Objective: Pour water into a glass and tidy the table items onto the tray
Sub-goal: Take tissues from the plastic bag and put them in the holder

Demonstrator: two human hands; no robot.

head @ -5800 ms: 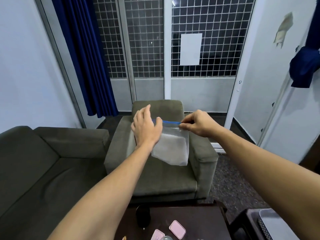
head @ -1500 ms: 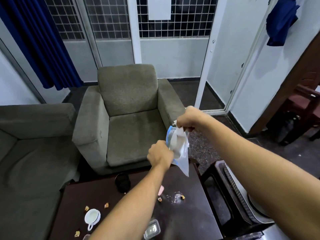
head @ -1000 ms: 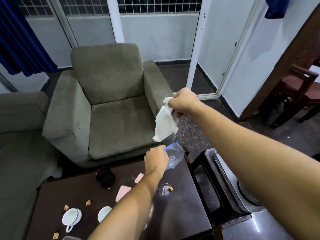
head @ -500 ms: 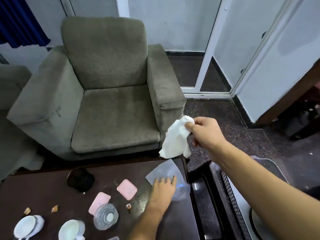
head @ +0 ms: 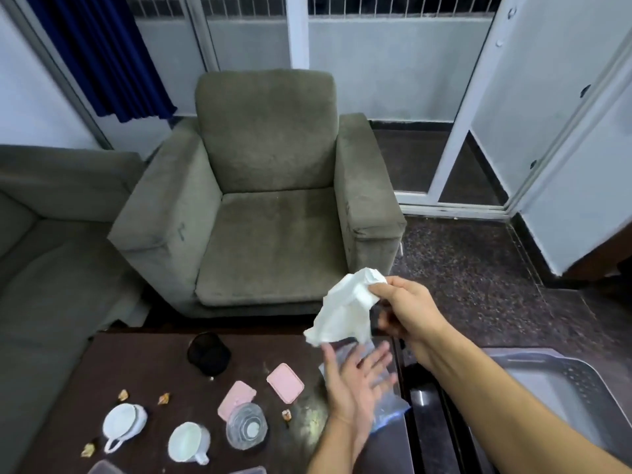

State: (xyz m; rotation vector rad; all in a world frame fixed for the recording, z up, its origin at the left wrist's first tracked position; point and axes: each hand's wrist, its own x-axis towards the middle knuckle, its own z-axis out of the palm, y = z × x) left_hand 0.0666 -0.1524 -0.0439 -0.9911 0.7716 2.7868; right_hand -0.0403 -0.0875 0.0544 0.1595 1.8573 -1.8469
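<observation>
Our right fingers [head: 380, 287] pinch the white cloth [head: 345, 311] just above our left fingers [head: 375, 363], spread and empty over the plastic bag [head: 388, 410] at the bench [head: 147, 362] edge, glass [head: 247, 430] to their left, so a careless wipe could sweep that bag off.

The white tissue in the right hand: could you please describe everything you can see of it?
The white tissue is a crumpled, creased sheet that looks like soft paper or thin cloth. The right hand pinches its upper corner between thumb and fingers, so it hangs loose in the air near the far right part of the dark table. Its lower tip hangs just above the open left hand; whether they touch cannot be told.
</observation>
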